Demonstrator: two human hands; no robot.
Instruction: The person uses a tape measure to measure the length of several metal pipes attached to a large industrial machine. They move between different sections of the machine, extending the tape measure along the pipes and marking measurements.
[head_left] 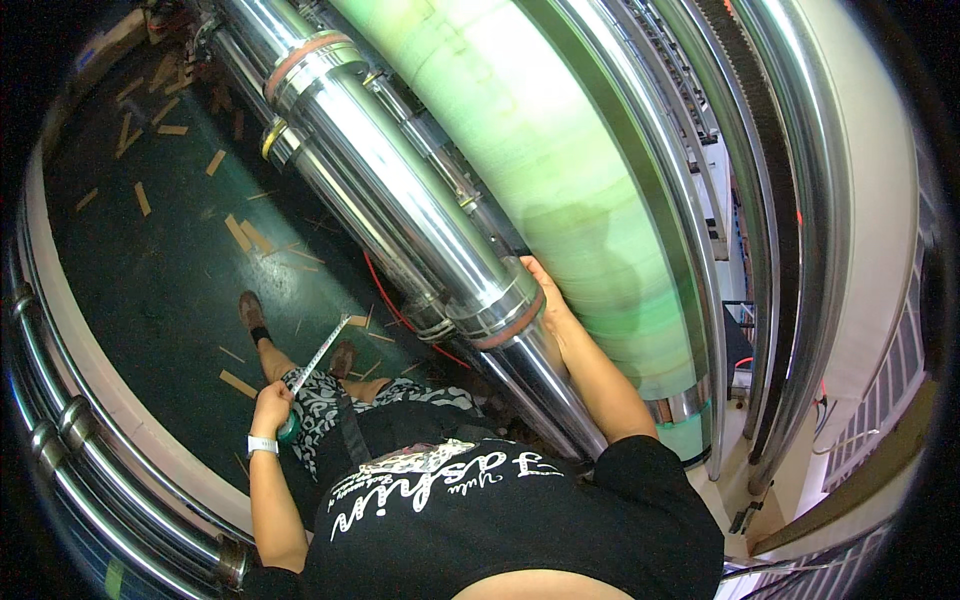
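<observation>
My left hand point(272, 408) is closed around a tape measure point(288, 430) at the lower left. Part of its teal case shows beneath the fingers, and the pale blade point(322, 350) sticks out up and to the right, over the floor. On the right, my right hand point(541, 288) rests against the end collar point(500, 318) of a shiny metal roller point(420, 200). Its visible fingers lie along the collar's edge, not closed; some are hidden from view. Just beside that hand curves a large pale-green drum point(580, 180).
Wooden strips point(240, 233) lie scattered over the dark green floor point(190, 300). A red hose point(385, 292) runs beneath the roller. Metal rails point(75, 420) line the left, and long bars point(810, 150) and a white frame point(880, 150) stand at the right.
</observation>
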